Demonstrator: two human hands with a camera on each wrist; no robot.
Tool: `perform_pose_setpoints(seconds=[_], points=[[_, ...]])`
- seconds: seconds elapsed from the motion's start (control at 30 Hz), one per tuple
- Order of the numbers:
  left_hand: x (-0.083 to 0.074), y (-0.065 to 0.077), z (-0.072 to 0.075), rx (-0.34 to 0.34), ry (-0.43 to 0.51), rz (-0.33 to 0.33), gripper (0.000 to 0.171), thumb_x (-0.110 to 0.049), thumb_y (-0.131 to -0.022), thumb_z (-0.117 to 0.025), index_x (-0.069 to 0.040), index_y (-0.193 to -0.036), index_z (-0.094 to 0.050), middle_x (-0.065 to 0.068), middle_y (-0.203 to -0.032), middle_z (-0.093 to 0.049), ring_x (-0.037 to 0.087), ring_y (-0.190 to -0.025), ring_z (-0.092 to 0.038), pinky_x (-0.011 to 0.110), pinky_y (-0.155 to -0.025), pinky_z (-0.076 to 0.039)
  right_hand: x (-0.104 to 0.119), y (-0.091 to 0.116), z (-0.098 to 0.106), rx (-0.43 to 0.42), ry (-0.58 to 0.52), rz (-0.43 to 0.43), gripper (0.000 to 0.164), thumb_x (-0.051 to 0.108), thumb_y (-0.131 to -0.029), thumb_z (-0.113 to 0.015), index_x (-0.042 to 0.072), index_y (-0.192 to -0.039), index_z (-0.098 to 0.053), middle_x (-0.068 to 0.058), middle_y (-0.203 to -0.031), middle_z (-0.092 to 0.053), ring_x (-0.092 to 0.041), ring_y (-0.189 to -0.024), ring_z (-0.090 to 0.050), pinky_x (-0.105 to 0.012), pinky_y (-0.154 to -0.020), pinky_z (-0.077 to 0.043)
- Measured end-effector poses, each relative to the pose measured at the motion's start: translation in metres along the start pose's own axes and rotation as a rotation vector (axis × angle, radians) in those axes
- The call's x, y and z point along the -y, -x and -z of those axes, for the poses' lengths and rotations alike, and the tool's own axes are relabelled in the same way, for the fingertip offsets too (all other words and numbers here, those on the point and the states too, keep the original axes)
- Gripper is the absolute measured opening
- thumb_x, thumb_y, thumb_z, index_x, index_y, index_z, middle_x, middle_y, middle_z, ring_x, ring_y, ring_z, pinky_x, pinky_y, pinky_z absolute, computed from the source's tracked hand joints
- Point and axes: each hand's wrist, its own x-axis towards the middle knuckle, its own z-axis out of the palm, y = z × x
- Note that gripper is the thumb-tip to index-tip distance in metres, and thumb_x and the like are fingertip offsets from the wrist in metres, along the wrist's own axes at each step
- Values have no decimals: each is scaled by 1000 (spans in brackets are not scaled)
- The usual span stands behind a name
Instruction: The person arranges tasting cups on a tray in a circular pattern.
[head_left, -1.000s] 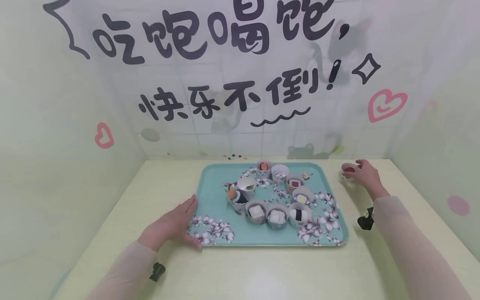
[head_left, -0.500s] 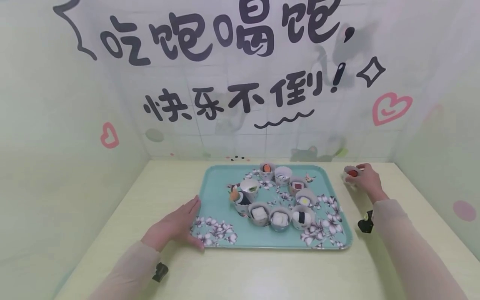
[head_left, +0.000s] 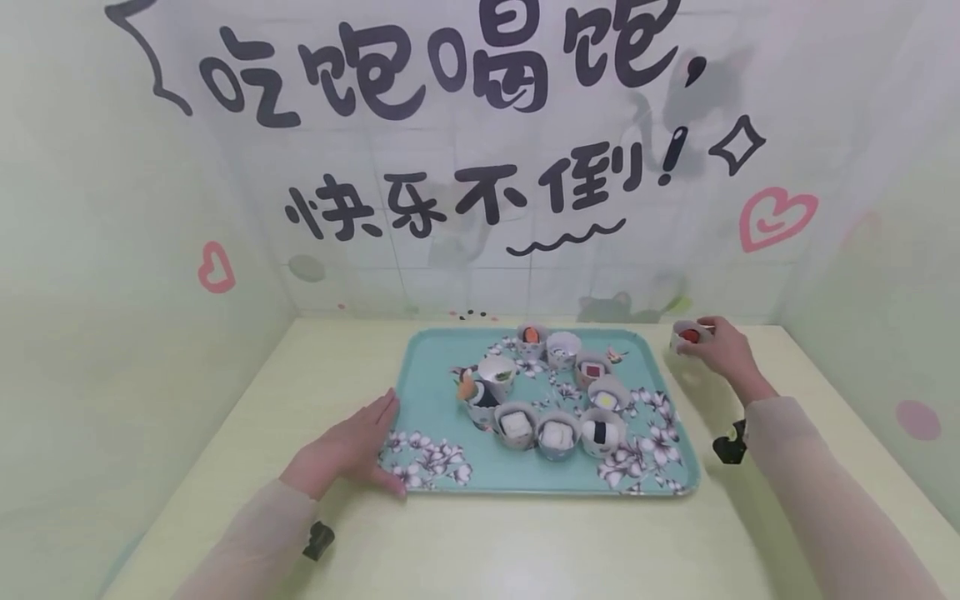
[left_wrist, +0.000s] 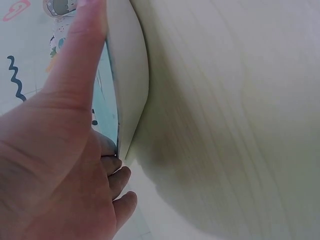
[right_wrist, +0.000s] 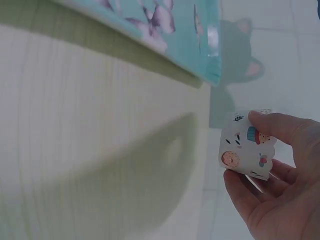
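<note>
My right hand [head_left: 726,354] pinches a paper baking cup [right_wrist: 245,145] between thumb and fingers. Printed with cupcakes and a cookie, the cup holds something red [head_left: 689,335]. It hangs above the table, just right of the tray's back right corner. A turquoise tray [head_left: 431,367] with a flower print carries a ring of similar cups, such as a cup with a white block [head_left: 515,425] and a cup with a black-banded white piece [head_left: 600,433]. At the tray's left edge rests my left hand [head_left: 345,446], fingers straight, thumb at the front corner [left_wrist: 75,55].
The light wooden table [head_left: 517,550] reaches a back wall [head_left: 457,283] with large black writing and pink hearts. Pale walls also close in both sides. A black strap piece [head_left: 730,443] hangs beneath the right sleeve, another black piece [head_left: 318,540] beneath the left.
My right hand has raised the cup off the table and shifted it slightly left, closer to the tray. My left hand stays on the tray's edge. The head view has shifted a little.
</note>
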Motion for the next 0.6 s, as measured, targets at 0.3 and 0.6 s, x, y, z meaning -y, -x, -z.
perform_pose_setpoints(seconds=[0.3,0.6], points=[[2,-1,-3,-6,18,4,145,-70,-55,-83,12,-154,-16,31,-163,-10,47,-151,-18,54,-124,-26,41,5,-5,36,12,89,65,25,-94,-66,-13,-140,-40,-39,-134,-48,-50,-116,-51,-57,-90,-52],[6,-3,-6,-4,21,9,146,-71,-55,-83,11,-154,-15,29,-164,-10,46,-151,-18,55,-124,-26,98,4,-21,100,22,126,65,28,-94,-67,-9,-142,-40,-33,-138,-49,-45,-120,-52,-57,-98,-51]])
